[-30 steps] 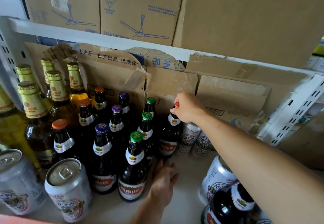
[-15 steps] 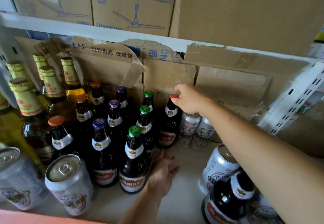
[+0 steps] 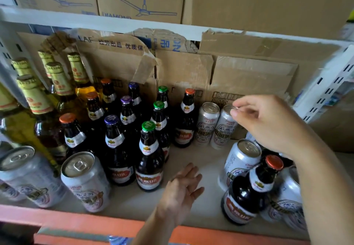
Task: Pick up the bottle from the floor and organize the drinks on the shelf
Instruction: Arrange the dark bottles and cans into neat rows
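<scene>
An orange-capped dark beer bottle (image 3: pixel 186 118) stands upright at the back of the shelf, right of the rows of dark bottles. My right hand (image 3: pixel 268 124) hovers to its right with fingers apart, holding nothing, its fingertips over the top of a white can (image 3: pixel 223 128). A second white can (image 3: pixel 206 122) stands beside the bottle. My left hand (image 3: pixel 182 193) is open over the shelf board (image 3: pixel 206 160), just right of a green-capped bottle (image 3: pixel 149 154). Another orange-capped bottle (image 3: pixel 251 189) stands at the front right under my right forearm.
Tall gold-foil bottles (image 3: pixel 38 99) fill the left. White cans (image 3: pixel 84 181) stand at the front left and front right (image 3: pixel 241 158). Torn cardboard (image 3: pixel 191 68) lines the back. Boxes sit on the upper shelf (image 3: pixel 115 24). An orange rail (image 3: pixel 76 223) edges the front.
My right hand has let go of the orange-capped bottle's top and moved right, over the cans. My left hand has lifted slightly away from the green-capped bottle.
</scene>
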A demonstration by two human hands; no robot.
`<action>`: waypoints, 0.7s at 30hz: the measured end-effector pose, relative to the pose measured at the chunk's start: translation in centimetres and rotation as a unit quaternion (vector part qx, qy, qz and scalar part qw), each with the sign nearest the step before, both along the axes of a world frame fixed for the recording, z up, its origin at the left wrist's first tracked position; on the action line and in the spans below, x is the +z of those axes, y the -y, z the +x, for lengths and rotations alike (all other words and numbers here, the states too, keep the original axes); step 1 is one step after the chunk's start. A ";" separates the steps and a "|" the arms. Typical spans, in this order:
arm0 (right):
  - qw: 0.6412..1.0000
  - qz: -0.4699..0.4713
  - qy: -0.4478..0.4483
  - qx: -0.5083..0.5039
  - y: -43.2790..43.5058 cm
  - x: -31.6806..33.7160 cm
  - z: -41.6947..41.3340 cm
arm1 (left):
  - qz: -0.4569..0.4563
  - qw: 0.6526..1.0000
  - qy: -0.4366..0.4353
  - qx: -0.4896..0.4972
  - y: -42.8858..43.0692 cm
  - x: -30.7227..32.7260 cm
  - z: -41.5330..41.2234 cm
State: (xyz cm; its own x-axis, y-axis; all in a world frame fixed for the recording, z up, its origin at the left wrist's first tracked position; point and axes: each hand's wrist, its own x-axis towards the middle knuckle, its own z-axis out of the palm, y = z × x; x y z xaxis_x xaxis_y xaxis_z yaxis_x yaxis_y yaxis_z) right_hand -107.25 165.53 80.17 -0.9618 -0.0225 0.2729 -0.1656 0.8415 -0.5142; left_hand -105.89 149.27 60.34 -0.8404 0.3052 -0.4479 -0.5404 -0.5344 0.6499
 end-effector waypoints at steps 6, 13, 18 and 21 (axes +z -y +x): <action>0.999 -0.018 -0.011 -0.035 -1.6 -1.2 3.1 | -0.001 0.999 0.045 -0.030 -0.5 -0.8 2.5; 0.998 -0.005 0.029 -0.062 -2.7 -3.2 6.5 | -0.025 0.995 0.083 -0.043 -1.1 -0.6 3.8; 0.990 0.035 0.007 -0.135 -1.8 -5.8 8.1 | -0.050 0.992 0.076 -0.092 -0.1 0.1 4.7; 0.983 -0.012 -0.041 -0.179 -0.8 -7.0 8.4 | -0.046 0.992 0.071 -0.098 1.0 0.1 4.9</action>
State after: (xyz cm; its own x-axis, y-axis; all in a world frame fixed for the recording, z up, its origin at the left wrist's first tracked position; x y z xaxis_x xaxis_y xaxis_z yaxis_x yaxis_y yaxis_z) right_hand -98.81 166.31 73.13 -0.8816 0.3207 0.3464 0.0972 0.8414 -0.5316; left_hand -101.02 148.24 60.46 -0.6953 0.4094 -0.5907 -0.7177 -0.3522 0.6007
